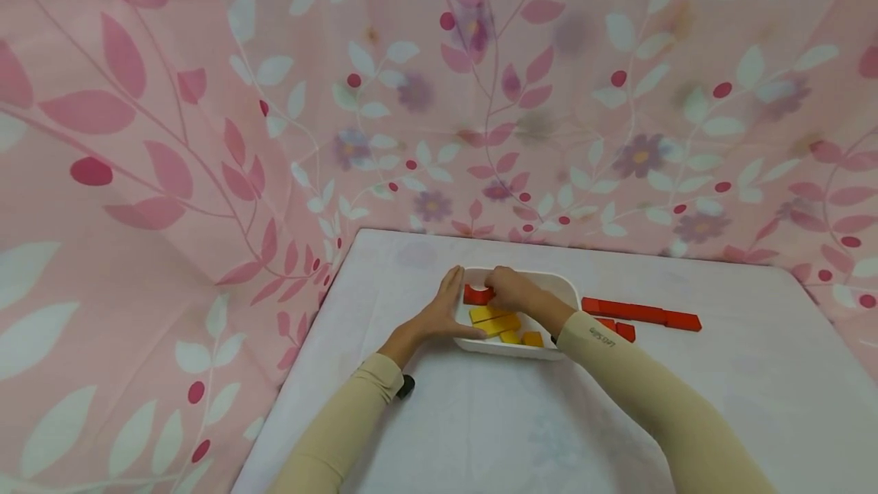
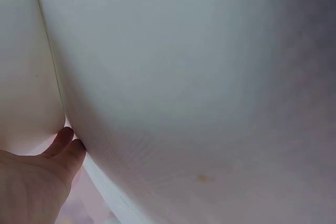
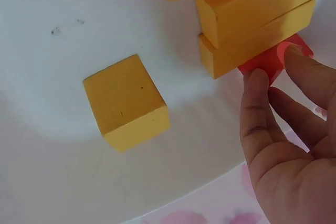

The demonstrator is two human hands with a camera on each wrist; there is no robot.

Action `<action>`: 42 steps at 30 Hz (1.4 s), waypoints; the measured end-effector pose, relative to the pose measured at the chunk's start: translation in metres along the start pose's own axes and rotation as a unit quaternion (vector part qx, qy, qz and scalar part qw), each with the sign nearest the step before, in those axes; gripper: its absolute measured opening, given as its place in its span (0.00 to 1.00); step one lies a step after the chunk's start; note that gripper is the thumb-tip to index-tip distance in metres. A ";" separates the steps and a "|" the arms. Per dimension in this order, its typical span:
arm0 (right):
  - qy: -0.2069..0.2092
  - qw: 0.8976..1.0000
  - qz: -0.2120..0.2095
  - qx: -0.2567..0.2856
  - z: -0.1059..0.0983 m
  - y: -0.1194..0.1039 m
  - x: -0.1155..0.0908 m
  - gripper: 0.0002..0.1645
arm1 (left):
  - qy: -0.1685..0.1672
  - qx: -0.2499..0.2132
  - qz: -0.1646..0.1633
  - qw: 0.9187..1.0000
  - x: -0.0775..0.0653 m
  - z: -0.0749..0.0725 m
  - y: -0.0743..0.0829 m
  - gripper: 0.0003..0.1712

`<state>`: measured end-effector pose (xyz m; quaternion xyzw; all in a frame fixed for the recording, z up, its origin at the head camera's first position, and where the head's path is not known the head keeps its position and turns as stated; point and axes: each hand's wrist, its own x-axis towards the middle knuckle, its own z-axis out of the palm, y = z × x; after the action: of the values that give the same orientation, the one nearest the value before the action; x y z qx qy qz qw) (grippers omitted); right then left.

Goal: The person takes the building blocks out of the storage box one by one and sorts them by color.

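A white tray [image 1: 531,351] on the table holds several yellow blocks [image 1: 503,324] and a red block with a curved notch [image 1: 473,296]. My left hand [image 1: 435,319] rests against the tray's left end, its fingers extended toward the far corner and its thumb at the near rim. Inside the tray, my right hand [image 1: 514,290] pinches the red notched block between thumb and fingers. In the right wrist view, that hand [image 3: 299,129] holds the red block beside stacked yellow blocks [image 3: 252,17]. A yellow cube-like block [image 3: 126,100] lies apart from them.
Right of the tray, a row of flat red blocks [image 1: 641,312] lies on the white-covered table [image 1: 754,395]. More red blocks [image 1: 625,332] sit nearer, partly behind the right forearm. Pink floral cloth [image 1: 480,97] hangs behind and to the left.
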<state>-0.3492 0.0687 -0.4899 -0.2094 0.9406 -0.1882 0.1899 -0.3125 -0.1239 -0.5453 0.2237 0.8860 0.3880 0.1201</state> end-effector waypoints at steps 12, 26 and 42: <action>-0.001 1.000 0.000 0.018 0.001 0.014 0.012 0.16 | -0.002 0.009 -0.005 1.000 -0.001 -0.001 0.002 0.74; 0.007 0.996 -0.047 0.078 -0.022 0.009 -0.006 0.15 | 0.002 0.015 -0.005 1.000 -0.001 0.000 0.001 0.74; 0.049 0.987 -0.074 0.135 -0.023 0.026 -0.026 0.19 | 0.000 0.024 -0.013 1.000 -0.003 0.000 0.006 0.75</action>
<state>-0.3457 0.1087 -0.4740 -0.2418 0.8966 -0.3369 0.1554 -0.3085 -0.1221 -0.5410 0.2148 0.8979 0.3651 0.1199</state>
